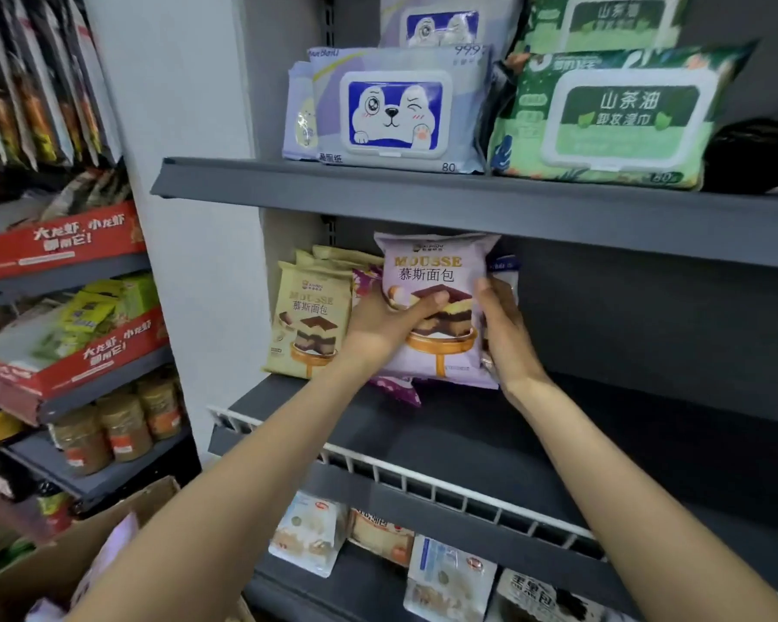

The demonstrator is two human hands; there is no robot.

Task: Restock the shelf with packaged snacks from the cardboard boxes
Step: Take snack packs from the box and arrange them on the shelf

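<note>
Left hand (380, 323): reached up from lower left, forearm stretched, thumb curled across the front of the purple mousse bread pack (436, 307), fingers behind its left edge. Right hand (506, 334): reached up from lower right, fingers wrapped round the pack's right edge. Pack gripped upright between both hands, bottom edge at the dark middle shelf (625, 424), top just under the lip of the upper shelf (468, 204). Just left of it, upright cream mousse bread packs (308, 318), close beside the left hand. To the right, bare shelf surface out to the frame edge. White wire rail (423, 482) along the shelf front, beneath both forearms. Cardboard box (64, 563) at lower left, under the left arm.
</note>
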